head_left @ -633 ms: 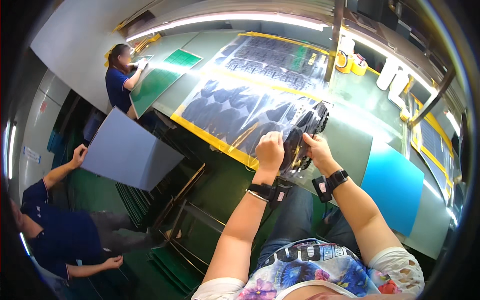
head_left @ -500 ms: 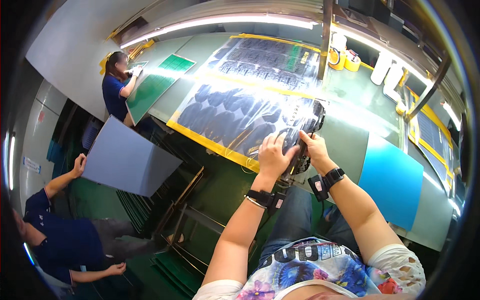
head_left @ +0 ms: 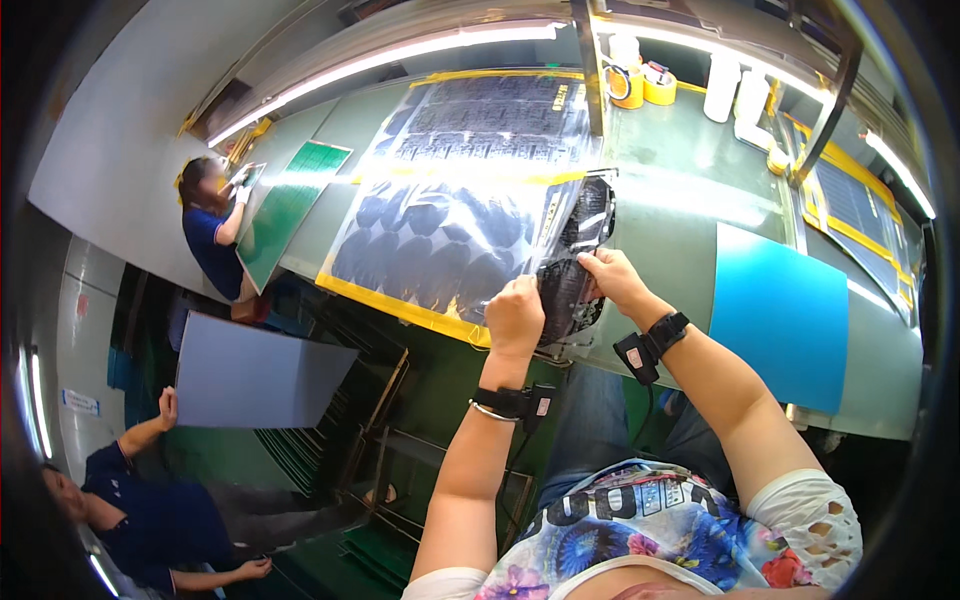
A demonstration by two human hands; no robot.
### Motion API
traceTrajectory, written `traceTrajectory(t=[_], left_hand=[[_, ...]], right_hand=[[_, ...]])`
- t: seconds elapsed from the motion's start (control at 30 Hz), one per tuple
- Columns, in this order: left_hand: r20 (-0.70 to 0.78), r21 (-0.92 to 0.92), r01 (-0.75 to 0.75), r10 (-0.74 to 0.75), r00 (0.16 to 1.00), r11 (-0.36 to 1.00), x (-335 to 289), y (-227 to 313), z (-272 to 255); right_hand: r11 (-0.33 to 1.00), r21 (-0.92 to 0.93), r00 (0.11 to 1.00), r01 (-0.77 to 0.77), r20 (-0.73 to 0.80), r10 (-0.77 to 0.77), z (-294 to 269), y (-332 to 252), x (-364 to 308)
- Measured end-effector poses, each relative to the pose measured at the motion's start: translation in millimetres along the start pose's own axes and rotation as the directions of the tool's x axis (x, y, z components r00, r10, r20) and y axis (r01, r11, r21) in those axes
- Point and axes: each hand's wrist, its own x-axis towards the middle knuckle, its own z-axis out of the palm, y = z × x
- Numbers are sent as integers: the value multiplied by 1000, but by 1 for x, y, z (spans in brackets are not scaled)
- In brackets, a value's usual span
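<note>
A large film sheet (head_left: 430, 225) with dark oval patterns lies on the bench, edged with yellow tape. Its right side is loose, and a dark, glossy patterned strip (head_left: 572, 290) shows there between my hands. My left hand (head_left: 515, 315) is closed in a fist at the left of this strip, gripping the clear film near the bench's front edge. With thumb and fingers pinched, my right hand (head_left: 610, 278) holds the right edge of the dark strip. Both wrists wear black bands with small boxes.
A blue board (head_left: 780, 315) lies at the right. Yellow tape rolls (head_left: 640, 88) and white bottles (head_left: 735, 92) stand at the back. At the left, one person carries a grey panel (head_left: 260, 370); another, gloved, is beside a green panel (head_left: 292, 210). A metal post (head_left: 588, 70) rises behind the film.
My hands have moved apart; the left has closed into a fist and the dark strip is spread wider between them. The view has shifted; the person's grey panel has turned.
</note>
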Motion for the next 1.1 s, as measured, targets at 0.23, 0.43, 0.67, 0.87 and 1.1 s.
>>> traceTrajectory(t=[0.23,0.43,0.67,0.87,1.1], left_hand=[[-124,-104,11,-24,992,995,13,3,-25],[-73,-197,61,-77,994,978,11,3,-30],[-150,-263,261,-307,940,929,3,-15,-32],[-204,-289,249,-313,927,924,8,-9,-42],[-156,-373,277,-354,922,886,17,-11,-47]], right_hand=[[632,-730,562,259,-418,-714,-1,-11,2],[740,-556,795,380,-213,-568,83,-24,-3],[837,-387,869,387,-150,-471,106,2,20],[920,-190,924,343,-111,-367,80,16,27],[977,150,989,149,-20,-148,54,16,27]])
